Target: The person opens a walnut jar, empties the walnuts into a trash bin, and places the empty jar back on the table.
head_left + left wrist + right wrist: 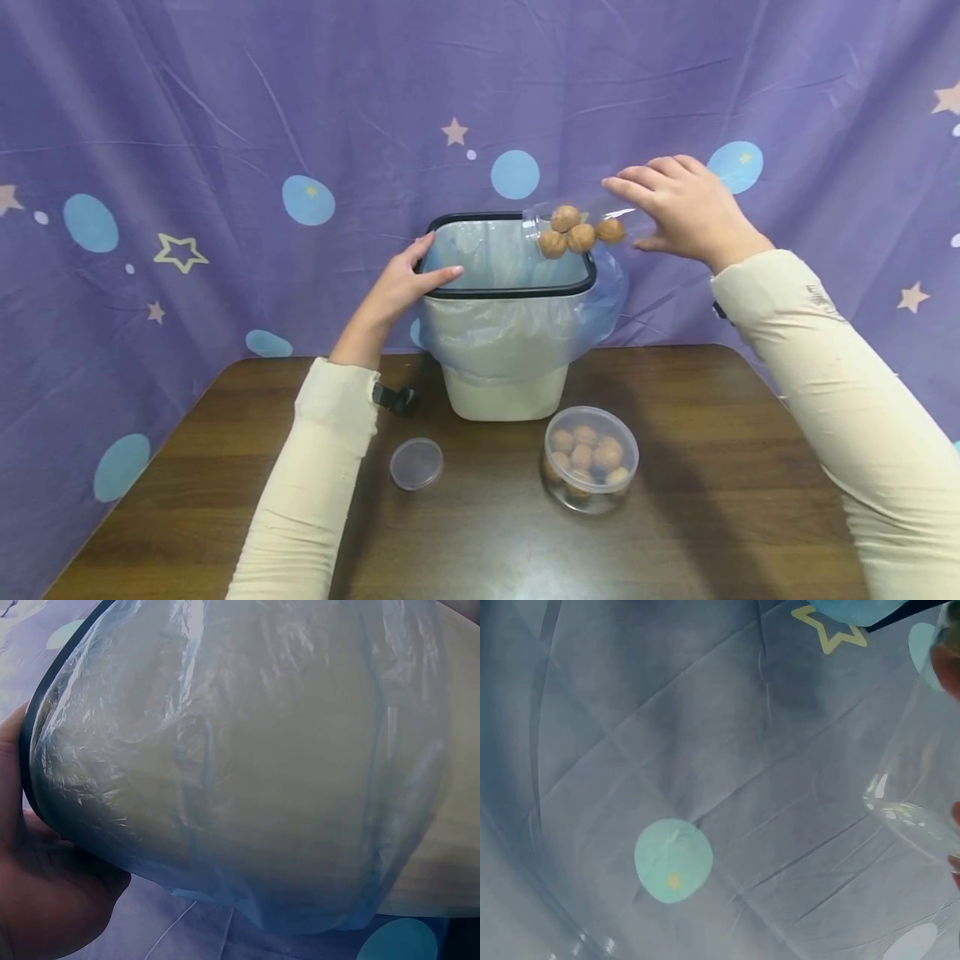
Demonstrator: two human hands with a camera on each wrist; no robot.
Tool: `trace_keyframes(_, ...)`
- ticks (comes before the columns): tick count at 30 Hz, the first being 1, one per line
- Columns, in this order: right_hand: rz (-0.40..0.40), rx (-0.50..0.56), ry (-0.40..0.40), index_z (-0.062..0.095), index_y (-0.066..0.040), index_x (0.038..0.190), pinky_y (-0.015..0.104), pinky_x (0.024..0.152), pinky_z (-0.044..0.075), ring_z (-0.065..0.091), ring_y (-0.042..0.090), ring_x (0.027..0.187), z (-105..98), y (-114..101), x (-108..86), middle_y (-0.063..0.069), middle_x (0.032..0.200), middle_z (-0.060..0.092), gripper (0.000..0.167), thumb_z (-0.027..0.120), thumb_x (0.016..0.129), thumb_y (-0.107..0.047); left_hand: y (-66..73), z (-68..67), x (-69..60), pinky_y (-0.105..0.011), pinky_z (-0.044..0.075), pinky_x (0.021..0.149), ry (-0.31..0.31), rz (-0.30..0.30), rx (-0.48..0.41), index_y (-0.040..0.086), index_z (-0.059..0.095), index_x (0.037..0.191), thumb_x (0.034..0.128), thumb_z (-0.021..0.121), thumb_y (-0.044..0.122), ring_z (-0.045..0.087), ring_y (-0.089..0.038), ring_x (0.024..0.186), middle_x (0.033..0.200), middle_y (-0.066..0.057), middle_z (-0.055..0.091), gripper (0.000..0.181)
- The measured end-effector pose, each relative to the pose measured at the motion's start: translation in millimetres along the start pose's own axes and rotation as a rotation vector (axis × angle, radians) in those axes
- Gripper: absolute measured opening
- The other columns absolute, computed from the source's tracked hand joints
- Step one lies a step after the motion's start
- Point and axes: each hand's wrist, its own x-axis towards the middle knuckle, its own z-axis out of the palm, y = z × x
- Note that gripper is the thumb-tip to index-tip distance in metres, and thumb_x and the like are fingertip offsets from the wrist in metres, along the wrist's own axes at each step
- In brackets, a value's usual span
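Observation:
My right hand grips a clear plastic jar, tipped on its side above the right part of a trash bin. Several walnuts lie inside the jar, toward its mouth, which points left over the bin's opening. The white trash bin has a black rim and a bluish plastic liner folded down outside. At the bin's left corner my left hand holds the rim, thumb over the edge. In the right wrist view only the jar's base and a few fingertips show.
On the brown table, in front of the bin, stands a round clear container of walnuts with a lid on. A small round clear lid lies left of it. A purple patterned curtain hangs behind the table.

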Motion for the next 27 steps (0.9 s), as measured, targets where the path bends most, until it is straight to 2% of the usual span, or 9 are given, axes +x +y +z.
trace_keyframes(6, -0.039, -0.022, 0.039, 0.054, -0.007, 0.128, 0.050, 0.093, 0.038, 0.051, 0.037, 0.106, -3.2, 1.4, 3.0, 0.015, 0.119, 0.060, 0.090, 0.091, 0.046, -0.010, -0.7, 0.0, 0.2, -0.038, 0.011, 0.116, 0.001, -0.004, 0.003, 0.010, 0.022, 0.150, 0.0833, 0.069, 0.031, 0.007, -0.019, 0.144, 0.157, -0.005, 0.015, 0.084)
trace_keyframes(20, -0.020, -0.011, 0.062, 0.052, -0.009, 0.131, 0.051, 0.095, 0.037, 0.050, 0.037, 0.108, -4.9, 1.9, 4.5, 0.016, 0.122, 0.059, 0.090, 0.090, 0.049, -0.012, -0.6, -0.4, 0.2, -0.037, 0.011, 0.116, 0.007, 0.005, 0.002, 0.012, 0.023, 0.150, 0.0832, 0.069, 0.030, 0.008, -0.018, 0.144, 0.157, -0.006, 0.016, 0.083)
trace_keyframes(27, -0.017, 0.002, 0.044, 0.053, -0.008, 0.130, 0.051, 0.094, 0.038, 0.051, 0.038, 0.107, -2.5, 0.7, 2.8, 0.016, 0.122, 0.059, 0.089, 0.090, 0.050, -0.015, -2.2, -0.4, 0.5, -0.037, 0.010, 0.116, 0.006, 0.003, 0.014, 0.010, 0.022, 0.150, 0.0834, 0.069, 0.031, 0.007, -0.018, 0.144, 0.157, -0.006, 0.016, 0.084)
